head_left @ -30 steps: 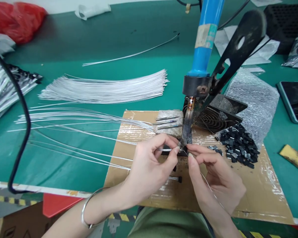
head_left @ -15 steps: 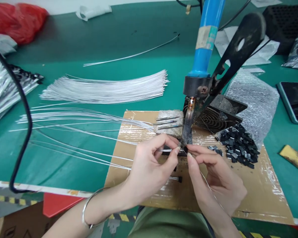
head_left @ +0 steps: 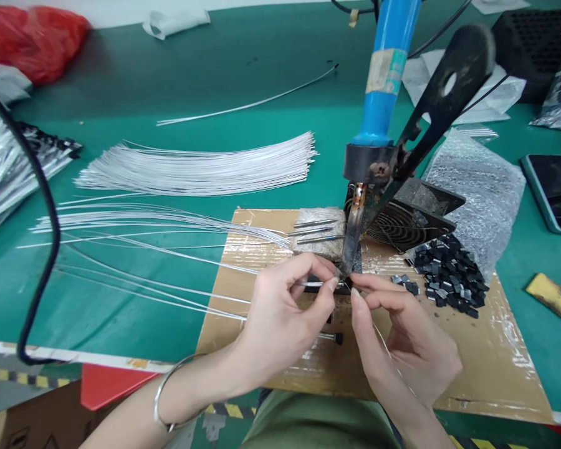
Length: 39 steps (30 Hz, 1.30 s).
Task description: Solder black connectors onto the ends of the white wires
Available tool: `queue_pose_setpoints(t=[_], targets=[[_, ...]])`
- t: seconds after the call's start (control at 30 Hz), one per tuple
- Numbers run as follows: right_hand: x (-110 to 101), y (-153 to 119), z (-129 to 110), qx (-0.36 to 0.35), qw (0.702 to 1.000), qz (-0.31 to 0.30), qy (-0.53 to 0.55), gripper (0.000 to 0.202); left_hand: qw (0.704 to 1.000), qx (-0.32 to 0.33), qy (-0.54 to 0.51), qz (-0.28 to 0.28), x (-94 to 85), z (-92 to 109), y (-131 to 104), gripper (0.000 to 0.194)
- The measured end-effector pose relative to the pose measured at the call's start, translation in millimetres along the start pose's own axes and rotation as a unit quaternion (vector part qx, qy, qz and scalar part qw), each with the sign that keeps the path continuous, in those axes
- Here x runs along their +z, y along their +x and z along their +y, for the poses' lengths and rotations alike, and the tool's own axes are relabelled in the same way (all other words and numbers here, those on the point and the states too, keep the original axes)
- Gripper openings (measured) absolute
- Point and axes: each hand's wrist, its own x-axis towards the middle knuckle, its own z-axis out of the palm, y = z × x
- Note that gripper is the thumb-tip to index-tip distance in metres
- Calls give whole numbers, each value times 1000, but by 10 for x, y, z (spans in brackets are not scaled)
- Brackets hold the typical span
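Note:
A blue soldering iron (head_left: 376,118) hangs tip-down in a black metal holder (head_left: 442,100), its tip between my two hands. My left hand (head_left: 285,321) pinches a thin white cable (head_left: 308,284) by its silvery end, right by the iron's tip. Opposite it, my right hand (head_left: 406,330) pinches a thin solder wire (head_left: 384,342), which trails back across the palm. The exact contact at the tip is too small to make out. Behind my left fingers, cables with metal ends rest on a fibrous pad (head_left: 308,249).
Cardboard (head_left: 486,368) covers the work area. Small black pieces (head_left: 453,274) lie in a pile beside a black fan (head_left: 393,227). A white cable bundle (head_left: 201,168) lies on the green mat. At the right are a phone (head_left: 554,190) and a yellow sponge (head_left: 554,299).
My right hand has shifted very slightly left with the solder wire. The iron and its holder lean a touch further left. My left hand stays in place.

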Motion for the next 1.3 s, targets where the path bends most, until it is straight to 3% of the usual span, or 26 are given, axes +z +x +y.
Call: queue_pose_setpoints(t=[1.3], targets=[[37, -9, 33, -40, 998, 22, -31, 25, 1000, 7, 16, -3, -5, -9, -16, 14]])
